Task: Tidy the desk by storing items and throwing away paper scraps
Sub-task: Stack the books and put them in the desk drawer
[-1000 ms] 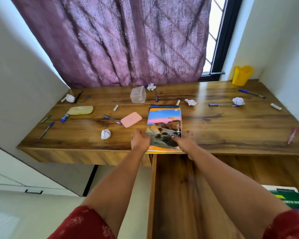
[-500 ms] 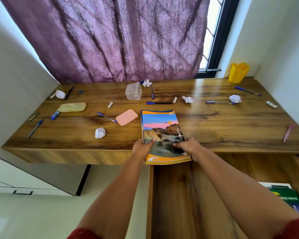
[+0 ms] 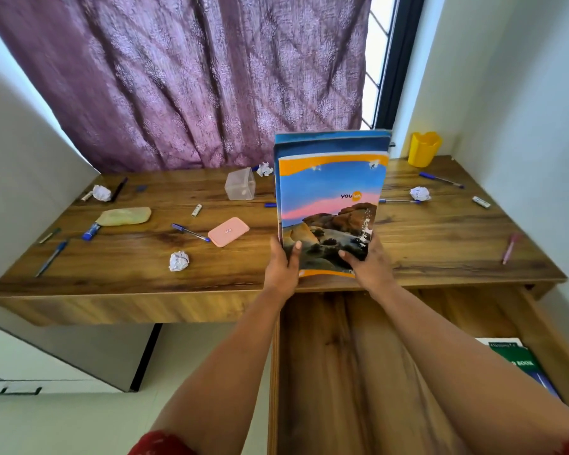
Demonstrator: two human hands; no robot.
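Note:
A stack of notebooks [image 3: 330,205], the top one with an orange, blue and pink landscape cover, is held tilted up above the front edge of the wooden desk [image 3: 440,244]. My left hand [image 3: 281,267] grips its lower left corner and my right hand [image 3: 368,266] grips its lower right corner. Crumpled paper scraps lie on the desk: one [image 3: 179,261] front left, one [image 3: 101,193] back left, one [image 3: 264,169] by the curtain, one [image 3: 420,193] on the right. An open wooden drawer [image 3: 342,372] extends below my arms.
Several pens are scattered on the desk, such as a blue pen [image 3: 191,232]. A pink case [image 3: 228,231], a clear plastic box [image 3: 240,184], a yellowish pouch [image 3: 124,216] and a yellow cup [image 3: 424,148] stand around. A green book [image 3: 519,362] lies in the drawer's right side.
Both hands have lifted the notebook stack off the desk and tilted it upright; it lay flat at the desk's front edge before. A pen behind it is now hidden.

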